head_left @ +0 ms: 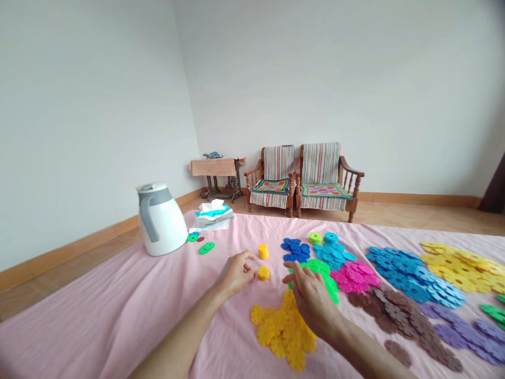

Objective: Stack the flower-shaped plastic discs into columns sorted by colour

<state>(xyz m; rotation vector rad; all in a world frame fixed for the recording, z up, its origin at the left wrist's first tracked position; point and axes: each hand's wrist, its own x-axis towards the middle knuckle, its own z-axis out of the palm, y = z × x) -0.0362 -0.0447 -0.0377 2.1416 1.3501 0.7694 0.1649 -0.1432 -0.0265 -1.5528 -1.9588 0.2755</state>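
Note:
My left hand (236, 272) rests on the pink cloth (118, 310), fingers curled, fingertips touching a small stack of yellow flower-shaped discs (263, 272). A taller yellow stack (263, 251) stands just beyond it. My right hand (310, 295) hovers over a loose pile of yellow discs (278, 331), fingers stretched forward and slightly apart, holding nothing that I can see. A green pile (325, 273) lies just beyond its fingertips.
A white kettle (160, 218) and a tissue pack (213, 215) stand at the far left. Piles of dark blue (295, 249), teal (333, 252), pink (355, 276), blue (414, 273), yellow (465, 266), brown (398, 310) and purple (465, 331) discs spread rightward. Two wooden armchairs (303, 179) stand behind.

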